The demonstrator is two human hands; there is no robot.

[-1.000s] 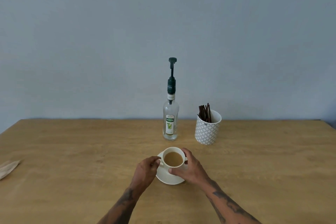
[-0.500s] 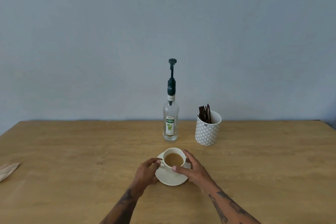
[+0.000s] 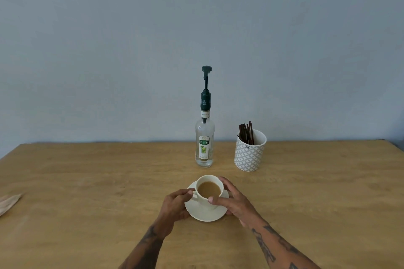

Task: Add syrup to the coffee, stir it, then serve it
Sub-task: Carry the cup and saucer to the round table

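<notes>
A white cup (image 3: 209, 191) of milky coffee sits on its saucer (image 3: 205, 214) toward the near side of the wooden table (image 3: 87, 181), and everything else places itself around it. The left hand (image 3: 175, 206) curls in at the cup's left, fingertips on the small handle, lower fingers at the saucer's edge. The right hand (image 3: 232, 200) wraps the cup's right side, thumb pressed on the front wall, fingers bent around the back. Straight behind the cup stands the syrup bottle (image 3: 204, 137), upright, its dark pump spout high above. Behind and to the right of the cup is a patterned white holder (image 3: 249, 153) with dark stir sticks (image 3: 246, 132) leaning inside. Far left of the cup lies a tan paper scrap (image 3: 8, 203). Nothing lies between cup and bottle.
</notes>
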